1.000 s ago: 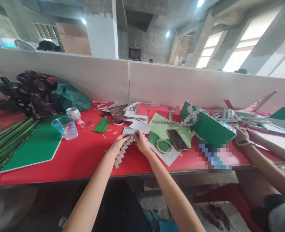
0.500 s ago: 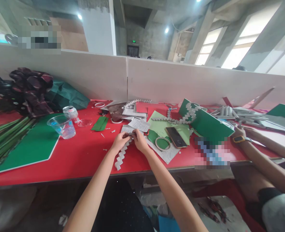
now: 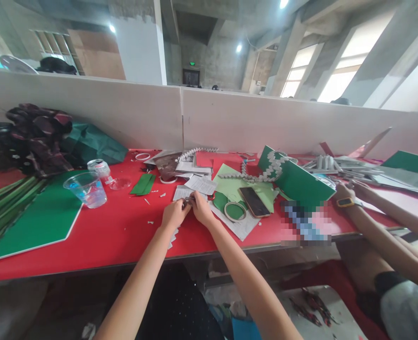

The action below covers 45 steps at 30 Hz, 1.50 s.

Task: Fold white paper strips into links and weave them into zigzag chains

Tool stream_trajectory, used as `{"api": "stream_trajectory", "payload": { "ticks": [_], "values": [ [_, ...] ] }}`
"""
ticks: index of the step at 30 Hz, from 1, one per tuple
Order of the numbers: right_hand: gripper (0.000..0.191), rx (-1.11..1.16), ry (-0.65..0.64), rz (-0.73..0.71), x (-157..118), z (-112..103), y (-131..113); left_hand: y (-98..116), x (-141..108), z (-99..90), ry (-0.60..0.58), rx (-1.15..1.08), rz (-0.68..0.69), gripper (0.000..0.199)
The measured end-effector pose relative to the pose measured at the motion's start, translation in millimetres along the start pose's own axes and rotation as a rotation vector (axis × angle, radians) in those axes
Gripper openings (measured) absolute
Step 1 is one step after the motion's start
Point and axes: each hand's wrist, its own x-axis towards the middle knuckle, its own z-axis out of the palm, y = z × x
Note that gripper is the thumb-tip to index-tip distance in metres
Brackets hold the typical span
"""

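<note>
Left hand and right hand meet at the fingertips over the near part of a cluttered work surface, fingers closed on a folded grey-white paper chain. Most of the chain is hidden behind the fingers and the left hand; its zigzag end shows below, beside the left wrist.

A white partition runs along the back of the red surface. At left, a large green board lies flat, partly under a bundle of long green strips, with a dark green bag behind. To the right, another green board stands on edge; beyond it, a co-worker's hands are at work, a watch on one wrist, their grip too small to make out.

Between that board and the person's right hand, a second zigzag chain curves over pale green paper. A clear plastic cup stands near a drink can. A phone lies just beside a pale ring. Tiny paper scraps dot the surface.
</note>
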Motion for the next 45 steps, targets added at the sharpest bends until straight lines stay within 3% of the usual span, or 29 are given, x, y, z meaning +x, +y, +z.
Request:
{"api": "stream_trajectory", "payload": {
  "ticks": [6,12,18,21,26,34,45],
  "values": [
    [0.009,-0.006,0.0,0.003,-0.4,0.8,-1.9,-4.3,2.9,2.8,-0.003,-0.088,0.004,0.022],
    [0.008,0.052,0.073,0.055,1.3,-1.6,-0.1,-12.5,9.7,7.4,-0.01,-0.569,-0.017,0.026],
    [0.02,0.492,0.262,0.269,5.1,-13.4,-6.7,-17.8,13.2,4.2,0.006,-0.961,-0.149,0.034],
    [0.026,0.669,0.196,0.333,4.0,-17.6,-12.4,-16.0,11.8,-0.1,0.008,-1.182,-0.19,0.04],
    [0.025,0.789,0.148,0.302,1.1,-17.4,-19.4,-11.3,11.1,-4.9,-0.028,-1.447,-0.261,0.038],
    [0.018,0.655,0.163,0.245,-2.5,-16.9,-27.2,-11.7,11.2,-4.8,-0.11,-1.581,-0.254,0.032],
    [0.014,0.616,0.13,0.212,-2.9,-13.6,-22.9,-16.1,11.1,-3.5,-0.173,-1.547,-0.177,0.031]
  ]
}}
